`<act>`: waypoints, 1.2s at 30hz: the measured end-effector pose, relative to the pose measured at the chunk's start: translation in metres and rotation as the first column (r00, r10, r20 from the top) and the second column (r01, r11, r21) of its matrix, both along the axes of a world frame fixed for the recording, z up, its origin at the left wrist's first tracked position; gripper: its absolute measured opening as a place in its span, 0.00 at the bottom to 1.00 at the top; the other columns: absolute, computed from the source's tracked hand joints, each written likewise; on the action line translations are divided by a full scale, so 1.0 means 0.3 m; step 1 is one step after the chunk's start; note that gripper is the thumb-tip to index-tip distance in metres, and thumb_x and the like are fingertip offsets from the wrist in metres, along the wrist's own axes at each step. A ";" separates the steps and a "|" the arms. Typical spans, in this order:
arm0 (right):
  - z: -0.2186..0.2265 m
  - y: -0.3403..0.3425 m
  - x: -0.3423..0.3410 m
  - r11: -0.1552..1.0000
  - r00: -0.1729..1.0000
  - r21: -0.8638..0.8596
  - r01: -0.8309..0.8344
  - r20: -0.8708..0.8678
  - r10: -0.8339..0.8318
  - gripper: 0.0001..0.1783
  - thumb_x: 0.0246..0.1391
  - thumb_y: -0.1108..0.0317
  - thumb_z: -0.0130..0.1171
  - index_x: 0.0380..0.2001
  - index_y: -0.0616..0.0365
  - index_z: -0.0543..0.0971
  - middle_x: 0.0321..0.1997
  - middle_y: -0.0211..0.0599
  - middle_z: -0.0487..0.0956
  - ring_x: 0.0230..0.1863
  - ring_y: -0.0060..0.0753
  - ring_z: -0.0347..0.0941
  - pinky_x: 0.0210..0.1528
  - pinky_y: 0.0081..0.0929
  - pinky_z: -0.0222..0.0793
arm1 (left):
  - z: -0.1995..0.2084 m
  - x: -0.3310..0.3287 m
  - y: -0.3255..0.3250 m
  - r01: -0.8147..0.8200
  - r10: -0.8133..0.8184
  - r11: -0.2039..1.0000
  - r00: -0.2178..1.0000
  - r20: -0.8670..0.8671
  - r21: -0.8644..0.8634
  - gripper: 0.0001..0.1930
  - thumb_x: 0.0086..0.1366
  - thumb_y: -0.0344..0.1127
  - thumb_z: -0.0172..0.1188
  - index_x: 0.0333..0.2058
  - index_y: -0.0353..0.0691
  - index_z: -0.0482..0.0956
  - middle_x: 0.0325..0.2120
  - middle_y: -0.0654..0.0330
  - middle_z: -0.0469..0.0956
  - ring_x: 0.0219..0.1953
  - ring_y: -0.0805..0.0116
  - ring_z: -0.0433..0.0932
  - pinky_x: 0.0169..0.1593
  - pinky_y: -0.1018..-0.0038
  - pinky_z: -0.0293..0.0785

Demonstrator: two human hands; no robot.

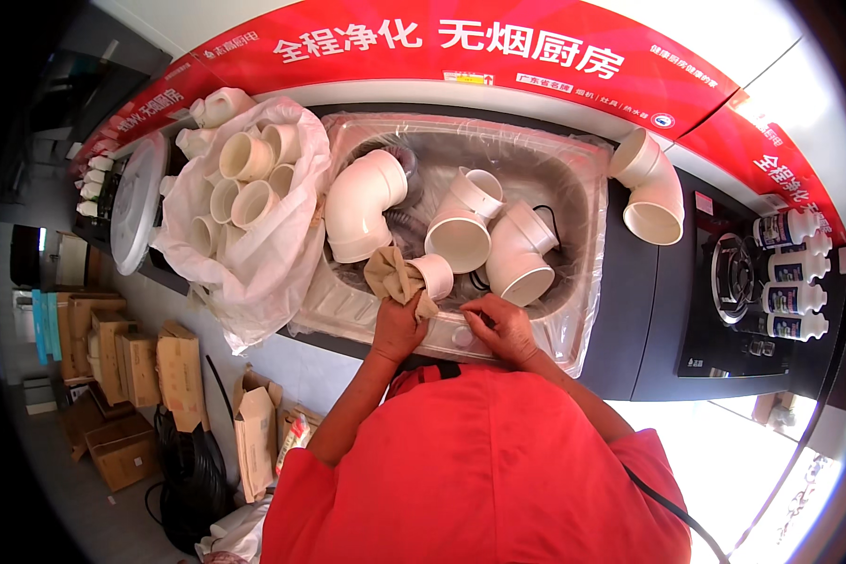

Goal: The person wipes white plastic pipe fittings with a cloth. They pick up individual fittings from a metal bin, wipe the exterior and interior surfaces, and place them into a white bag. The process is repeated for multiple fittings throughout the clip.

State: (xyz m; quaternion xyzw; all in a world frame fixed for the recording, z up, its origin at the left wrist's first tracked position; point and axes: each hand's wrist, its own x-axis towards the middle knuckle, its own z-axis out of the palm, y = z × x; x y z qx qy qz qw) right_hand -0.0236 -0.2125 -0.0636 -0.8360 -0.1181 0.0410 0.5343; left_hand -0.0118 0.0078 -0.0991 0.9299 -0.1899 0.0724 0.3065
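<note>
Pinching brown cloth (390,274) against white pipe fitting (434,274), left hand (400,327) at frame center, right hand (506,329) near steel sink (343,305) edge, its grip unclear.

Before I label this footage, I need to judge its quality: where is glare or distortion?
Head view: lower right glares white, detail lost; the red banner bends into an arc; corners fall to black; the left hand and brown cloth look reasonably clear.

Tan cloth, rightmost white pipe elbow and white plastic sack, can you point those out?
Tan cloth (392,274): head view, crumpled middle.
Rightmost white pipe elbow (653,185): head view, middle of its bend.
White plastic sack (254,268): head view, lower front side.
</note>
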 end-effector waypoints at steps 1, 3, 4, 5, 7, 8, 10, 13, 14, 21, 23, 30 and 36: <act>0.001 0.000 0.000 1.000 1.000 0.002 0.001 -0.006 -0.001 0.07 0.50 0.68 0.58 0.33 0.55 0.80 0.26 0.34 0.75 0.23 0.27 0.72 0.27 0.23 0.68 | 0.003 0.001 -0.002 0.003 -0.003 1.000 1.000 0.000 -0.005 0.25 0.43 0.30 0.60 0.45 0.35 0.75 0.29 0.47 0.77 0.35 0.45 0.74 0.41 0.58 0.69; 0.003 0.000 0.002 1.000 1.000 -0.006 -0.002 -0.011 0.002 0.07 0.51 0.67 0.58 0.33 0.55 0.80 0.26 0.34 0.75 0.23 0.27 0.72 0.27 0.23 0.68 | 0.001 0.001 0.001 0.006 -0.006 1.000 1.000 -0.027 -0.004 0.25 0.43 0.30 0.60 0.45 0.35 0.74 0.30 0.46 0.77 0.35 0.45 0.74 0.41 0.58 0.69; 0.003 0.000 0.003 1.000 1.000 -0.010 -0.004 -0.013 0.004 0.07 0.51 0.67 0.58 0.33 0.55 0.80 0.26 0.34 0.75 0.23 0.27 0.72 0.27 0.23 0.68 | 0.001 0.001 0.002 0.007 -0.008 1.000 0.999 -0.041 -0.003 0.25 0.43 0.30 0.60 0.45 0.35 0.74 0.31 0.46 0.77 0.35 0.45 0.74 0.41 0.58 0.69; 0.002 0.001 0.003 1.000 1.000 -0.011 -0.004 -0.014 0.004 0.07 0.51 0.67 0.58 0.33 0.55 0.80 0.26 0.34 0.75 0.23 0.27 0.72 0.27 0.23 0.68 | 0.002 0.000 0.001 0.006 -0.006 1.000 1.000 -0.028 0.000 0.25 0.43 0.30 0.60 0.45 0.35 0.74 0.31 0.46 0.76 0.35 0.45 0.74 0.41 0.58 0.69; 0.001 0.001 0.003 1.000 1.000 -0.014 -0.003 -0.017 0.003 0.07 0.51 0.67 0.58 0.33 0.55 0.80 0.26 0.34 0.75 0.24 0.27 0.73 0.27 0.23 0.68 | 0.010 0.001 -0.004 0.005 -0.005 1.000 1.000 -0.001 0.004 0.26 0.43 0.29 0.60 0.46 0.35 0.74 0.32 0.46 0.76 0.35 0.45 0.74 0.42 0.58 0.69; 0.001 0.001 0.003 1.000 1.000 -0.017 -0.003 -0.021 0.002 0.07 0.51 0.67 0.58 0.33 0.55 0.80 0.26 0.33 0.75 0.24 0.28 0.73 0.27 0.23 0.68 | 0.008 0.002 -0.004 0.008 -0.008 1.000 1.000 -0.009 -0.002 0.26 0.43 0.29 0.60 0.46 0.35 0.74 0.32 0.46 0.76 0.35 0.45 0.74 0.42 0.57 0.69; 0.001 0.001 0.002 1.000 1.000 -0.021 -0.004 -0.031 0.003 0.07 0.51 0.67 0.58 0.33 0.55 0.80 0.27 0.33 0.76 0.24 0.28 0.73 0.28 0.23 0.69 | 0.006 0.001 -0.001 0.013 -0.013 1.000 1.000 -0.023 -0.013 0.26 0.43 0.30 0.60 0.46 0.35 0.73 0.33 0.46 0.76 0.36 0.45 0.74 0.42 0.57 0.69; 0.001 0.001 0.002 0.999 0.999 -0.040 0.001 -0.033 -0.003 0.07 0.50 0.67 0.58 0.33 0.54 0.80 0.27 0.33 0.76 0.25 0.29 0.73 0.28 0.24 0.69 | 0.014 -0.003 -0.004 -0.019 0.019 1.000 0.993 -0.115 -0.001 0.21 0.46 0.30 0.60 0.43 0.37 0.74 0.39 0.45 0.75 0.41 0.41 0.72 0.46 0.57 0.68; 0.000 0.000 0.001 0.999 0.999 -0.042 0.004 -0.031 -0.005 0.07 0.50 0.67 0.58 0.33 0.54 0.80 0.27 0.33 0.76 0.25 0.29 0.74 0.28 0.24 0.69 | 0.016 -0.003 -0.005 -0.016 0.015 1.000 0.994 -0.112 -0.005 0.21 0.46 0.30 0.60 0.43 0.37 0.74 0.39 0.45 0.75 0.41 0.41 0.72 0.46 0.57 0.68; -0.004 0.008 0.003 1.000 0.999 -0.019 0.025 0.022 -0.024 0.06 0.49 0.66 0.58 0.31 0.53 0.79 0.25 0.33 0.75 0.21 0.32 0.72 0.24 0.26 0.67 | 0.024 -0.003 -0.004 -0.014 0.013 1.000 0.995 -0.094 -0.013 0.22 0.46 0.30 0.59 0.44 0.37 0.74 0.39 0.45 0.74 0.41 0.41 0.71 0.46 0.57 0.67; -0.004 0.008 0.004 0.999 0.999 -0.019 0.026 0.020 -0.025 0.06 0.49 0.66 0.58 0.31 0.53 0.79 0.25 0.33 0.75 0.21 0.31 0.72 0.24 0.26 0.67 | 0.024 -0.001 -0.006 -0.010 0.009 1.000 0.996 -0.086 -0.015 0.22 0.46 0.30 0.59 0.44 0.37 0.74 0.39 0.45 0.74 0.41 0.41 0.71 0.46 0.57 0.67; -0.006 0.010 0.003 1.000 0.999 -0.009 0.027 0.018 -0.027 0.06 0.49 0.66 0.58 0.31 0.54 0.79 0.25 0.33 0.75 0.21 0.31 0.72 0.24 0.25 0.67 | 0.028 -0.003 -0.008 -0.022 0.021 1.000 0.996 -0.091 -0.016 0.21 0.46 0.29 0.59 0.43 0.37 0.74 0.38 0.46 0.75 0.41 0.41 0.72 0.46 0.57 0.68; -0.007 0.009 0.004 1.000 1.000 -0.002 0.020 0.009 -0.020 0.07 0.49 0.67 0.58 0.32 0.54 0.79 0.25 0.33 0.75 0.21 0.30 0.71 0.24 0.25 0.67 | 0.023 -0.003 -0.006 -0.029 0.029 1.000 0.991 -0.128 -0.004 0.21 0.47 0.30 0.59 0.43 0.38 0.74 0.39 0.47 0.75 0.41 0.42 0.72 0.46 0.57 0.68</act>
